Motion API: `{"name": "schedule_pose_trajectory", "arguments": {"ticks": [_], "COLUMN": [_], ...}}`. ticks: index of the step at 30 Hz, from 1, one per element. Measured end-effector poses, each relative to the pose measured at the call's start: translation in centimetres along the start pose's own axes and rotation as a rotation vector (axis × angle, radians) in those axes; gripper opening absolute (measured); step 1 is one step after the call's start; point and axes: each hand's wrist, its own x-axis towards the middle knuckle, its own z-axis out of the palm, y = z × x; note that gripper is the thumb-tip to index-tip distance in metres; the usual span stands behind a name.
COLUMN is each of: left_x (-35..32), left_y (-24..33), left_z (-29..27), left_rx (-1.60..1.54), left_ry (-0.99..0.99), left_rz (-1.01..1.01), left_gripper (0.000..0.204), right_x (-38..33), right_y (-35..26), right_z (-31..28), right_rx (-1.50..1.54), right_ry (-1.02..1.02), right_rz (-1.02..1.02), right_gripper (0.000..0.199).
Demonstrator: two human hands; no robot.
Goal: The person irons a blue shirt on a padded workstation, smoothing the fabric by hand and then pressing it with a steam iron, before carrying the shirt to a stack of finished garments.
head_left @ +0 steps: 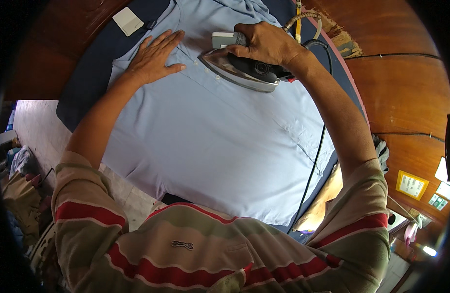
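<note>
A light blue garment with small buttons [186,132] lies spread over a dark blue ironing surface [83,78]. My right hand [269,44] grips the handle of a steam iron [244,71], whose metal soleplate rests on the cloth beside the row of buttons, its tip toward the left. My left hand [156,58] lies flat on the garment near its upper left edge, fingers spread, holding nothing. A dark label [151,24] shows at the garment's edge beyond the left hand.
A white card-like piece [128,21] lies at the far left of the ironing surface. The iron's black cord [310,176] runs down the right side over the garment. A wooden panel [396,93] stands at the right. Piled clothes [22,180] are on the left.
</note>
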Motion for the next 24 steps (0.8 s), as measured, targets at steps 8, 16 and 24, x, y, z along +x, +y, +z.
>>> {"name": "schedule_pose_trajectory", "arguments": {"ticks": [8, 16, 24], "left_x": [0.0, 0.0, 0.0], "left_y": [-0.2, -0.2, -0.1], "left_z": [0.5, 0.2, -0.5], "left_rx": [0.006, 0.008, 0.001], "left_ry": [0.003, -0.024, -0.057], "left_rz": [-0.01, -0.013, 0.002], "left_gripper": [0.084, 0.082, 0.079], "right_x": [-3.8, -6.8, -9.3], "right_y": [0.5, 0.9, -0.1], "right_z": [-0.1, 0.5, -0.4], "right_rx": [0.039, 0.09, 0.237], "right_ry": [-0.026, -0.04, -0.161], "right_rz": [0.036, 0.042, 0.048], "right_gripper": [0.058, 0.053, 0.047]}}
